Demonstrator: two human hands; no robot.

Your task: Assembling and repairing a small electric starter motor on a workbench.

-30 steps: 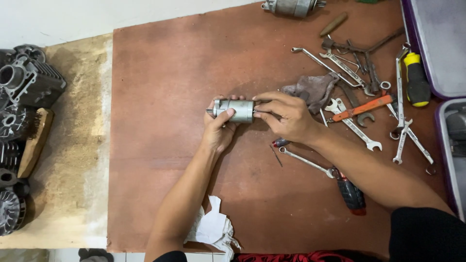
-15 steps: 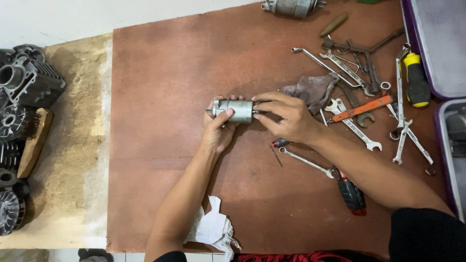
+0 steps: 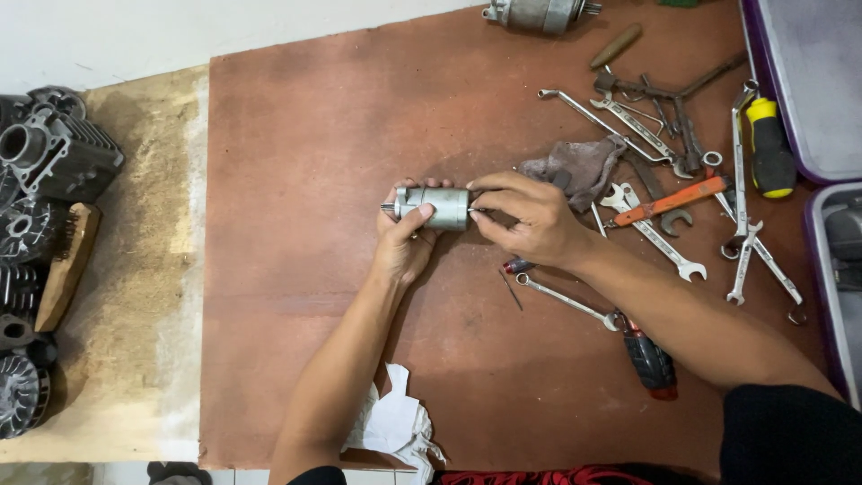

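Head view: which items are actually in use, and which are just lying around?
In use: small grey motor cylinder, gripped by left hand and right hand.

Lying about: grey rag, spanners, orange-handled tool, yellow screwdriver, engine parts, white cloth.

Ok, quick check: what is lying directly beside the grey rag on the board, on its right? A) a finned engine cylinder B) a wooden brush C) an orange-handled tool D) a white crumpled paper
C: the orange-handled tool lies just right of the grey rag, among the wrenches, while both hands, left hand and right hand, hold the small metal cylinder to the rag's left.
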